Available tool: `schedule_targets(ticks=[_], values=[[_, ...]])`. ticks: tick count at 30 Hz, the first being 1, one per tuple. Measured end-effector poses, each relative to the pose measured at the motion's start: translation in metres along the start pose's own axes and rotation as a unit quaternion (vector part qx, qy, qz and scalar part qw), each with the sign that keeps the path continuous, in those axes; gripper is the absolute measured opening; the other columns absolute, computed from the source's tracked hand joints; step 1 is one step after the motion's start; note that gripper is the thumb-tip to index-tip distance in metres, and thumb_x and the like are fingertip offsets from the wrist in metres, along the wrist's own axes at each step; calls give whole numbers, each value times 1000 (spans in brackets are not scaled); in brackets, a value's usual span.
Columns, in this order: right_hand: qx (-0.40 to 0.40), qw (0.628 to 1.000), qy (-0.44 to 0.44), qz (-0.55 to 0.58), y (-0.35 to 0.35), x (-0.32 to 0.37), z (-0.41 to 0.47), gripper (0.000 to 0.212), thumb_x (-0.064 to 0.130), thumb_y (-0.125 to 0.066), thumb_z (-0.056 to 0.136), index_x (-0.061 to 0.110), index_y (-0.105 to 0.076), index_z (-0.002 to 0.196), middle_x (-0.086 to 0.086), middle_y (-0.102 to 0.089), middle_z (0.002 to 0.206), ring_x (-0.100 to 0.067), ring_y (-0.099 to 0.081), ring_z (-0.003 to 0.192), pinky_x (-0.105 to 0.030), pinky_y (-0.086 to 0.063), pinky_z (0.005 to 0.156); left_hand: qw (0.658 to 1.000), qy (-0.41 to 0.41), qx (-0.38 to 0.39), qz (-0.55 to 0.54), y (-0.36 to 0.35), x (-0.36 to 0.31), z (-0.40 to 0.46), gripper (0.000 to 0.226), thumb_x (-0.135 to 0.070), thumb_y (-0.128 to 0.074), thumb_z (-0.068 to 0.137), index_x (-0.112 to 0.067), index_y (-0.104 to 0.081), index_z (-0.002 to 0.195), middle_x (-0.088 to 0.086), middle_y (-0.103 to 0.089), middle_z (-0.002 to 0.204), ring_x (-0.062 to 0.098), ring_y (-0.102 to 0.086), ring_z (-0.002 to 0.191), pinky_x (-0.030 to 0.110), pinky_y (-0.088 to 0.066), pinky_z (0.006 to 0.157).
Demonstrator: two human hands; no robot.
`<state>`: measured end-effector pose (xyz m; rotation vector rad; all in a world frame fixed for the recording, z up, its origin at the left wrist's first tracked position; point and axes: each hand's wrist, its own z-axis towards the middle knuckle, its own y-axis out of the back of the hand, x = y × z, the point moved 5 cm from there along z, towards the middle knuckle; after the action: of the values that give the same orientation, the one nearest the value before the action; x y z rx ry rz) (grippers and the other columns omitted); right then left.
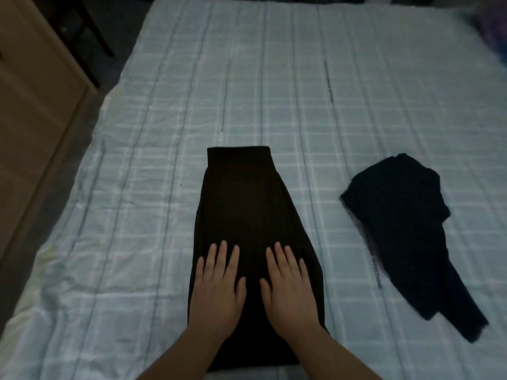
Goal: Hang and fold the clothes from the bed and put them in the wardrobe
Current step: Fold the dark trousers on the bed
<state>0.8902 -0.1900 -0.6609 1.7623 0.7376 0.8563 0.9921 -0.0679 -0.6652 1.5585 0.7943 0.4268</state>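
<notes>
Skirt: a long black garment [247, 215] lies flat on the bed, waistband at the far end, likely smoothed ready for folding.
Left hand: [218, 289] flat on the cloth's near half, fingers straight and slightly spread, pinching nothing.
Right hand: [289, 289] the same, just beside the left.
Other garment: a crumpled black piece [406, 223] waits well apart to the right.
Bed: checked pale sheet [137, 187].
Furniture: a wooden panel [35, 91] at left, possibly the wardrobe.
</notes>
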Motion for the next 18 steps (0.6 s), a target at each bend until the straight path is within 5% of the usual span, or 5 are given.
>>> schedule_targets(ticks=[18], values=[[-38, 999, -6, 11, -22, -20, -86, 60, 45, -25, 102, 25, -16, 158, 1, -11, 165, -20, -6, 153, -50, -18, 122, 999, 0, -31, -22, -16, -11, -72, 62, -48, -22, 99, -24, -25, 156, 10, -21, 163, 27, -14, 151, 49, -15, 122]])
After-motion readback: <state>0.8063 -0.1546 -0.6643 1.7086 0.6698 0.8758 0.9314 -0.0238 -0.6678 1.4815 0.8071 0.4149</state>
